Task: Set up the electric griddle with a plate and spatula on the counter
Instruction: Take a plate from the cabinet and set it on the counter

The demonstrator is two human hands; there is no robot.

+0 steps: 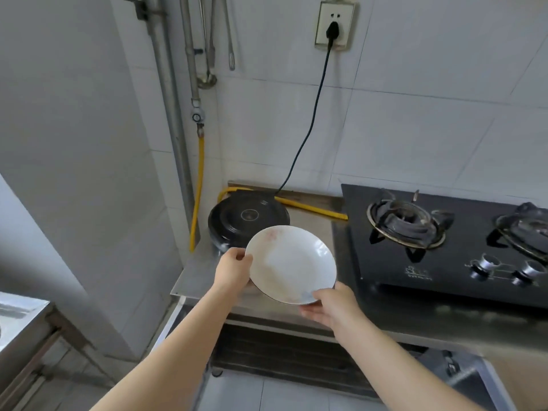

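White porcelain, faintly patterned in pink, is held above the steel tabletop (pixel 192 274): a shallow plate (pixel 290 264) is gripped at its left rim by the left hand (pixel 234 269) and at its near rim by the right hand (pixel 332 307), each grip closed on the edge, thumb on top. The black electric griddle (pixel 247 218), lid shut, sits at the far left of the tabletop, its cord (pixel 311 120) plugged into the wall socket (pixel 335 25). The plate would best be lowered level onto the bare steel between griddle and gas hob (pixel 444 247), clear of the yellow gas hose (pixel 311 208), with both grips released only once it rests flat. No spatula can be made out; utensils hanging on the far wall are cut off, and the griddle's near edge is hidden behind the plate.
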